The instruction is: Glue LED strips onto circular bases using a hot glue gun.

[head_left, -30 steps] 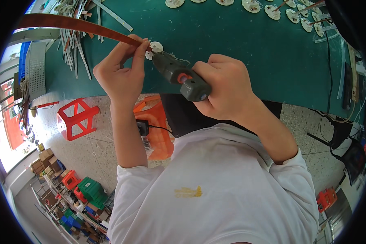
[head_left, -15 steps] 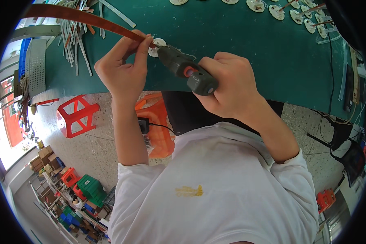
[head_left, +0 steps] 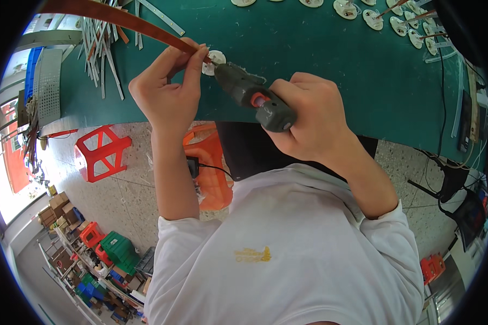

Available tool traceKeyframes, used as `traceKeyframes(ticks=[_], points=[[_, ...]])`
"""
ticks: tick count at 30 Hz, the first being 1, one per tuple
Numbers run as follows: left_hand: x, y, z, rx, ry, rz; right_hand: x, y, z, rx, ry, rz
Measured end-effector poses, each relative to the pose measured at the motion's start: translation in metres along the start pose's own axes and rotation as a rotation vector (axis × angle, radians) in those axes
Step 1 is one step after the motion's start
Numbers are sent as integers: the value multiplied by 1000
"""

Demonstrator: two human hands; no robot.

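Observation:
Between thumb and forefinger, my left hand pinches the end of a long, flat orange-brown strip, which curves away to the upper left. That end meets a small white oval disc on the green table. My right hand is wrapped round a dark hot glue gun with a reddish part near its rear. The gun's nozzle points at the disc, close beside the strip's end and my left fingertips. Whether the nozzle touches is too small to tell. Wispy strands cling to the gun's side.
Thin silver and brown strips lie heaped at the table's left. Several white discs sit along the far edge and far right, some with strips attached. A black cable runs down the right side. A red stool stands beyond the table's near edge.
Both hands, with the strip and glue gun, appear slightly farther right in the picture, and so do the discs on the table. The grips and the nozzle's place by the disc look the same.

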State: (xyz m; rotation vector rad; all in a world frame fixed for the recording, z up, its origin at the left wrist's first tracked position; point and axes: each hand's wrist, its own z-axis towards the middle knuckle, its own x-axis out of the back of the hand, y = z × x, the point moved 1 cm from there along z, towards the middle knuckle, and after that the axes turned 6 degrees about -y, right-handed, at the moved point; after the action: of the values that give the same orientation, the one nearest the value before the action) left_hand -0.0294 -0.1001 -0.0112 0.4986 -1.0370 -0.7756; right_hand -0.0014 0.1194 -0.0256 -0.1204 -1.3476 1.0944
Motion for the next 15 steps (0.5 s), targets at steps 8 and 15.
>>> traceKeyframes(ticks=[8,15], points=[[0,0,0,1,-9,-7,-1,-2,0,5,12,-10],[0,0,1,10,-13,1,-6,-5,3,22,57,-39]])
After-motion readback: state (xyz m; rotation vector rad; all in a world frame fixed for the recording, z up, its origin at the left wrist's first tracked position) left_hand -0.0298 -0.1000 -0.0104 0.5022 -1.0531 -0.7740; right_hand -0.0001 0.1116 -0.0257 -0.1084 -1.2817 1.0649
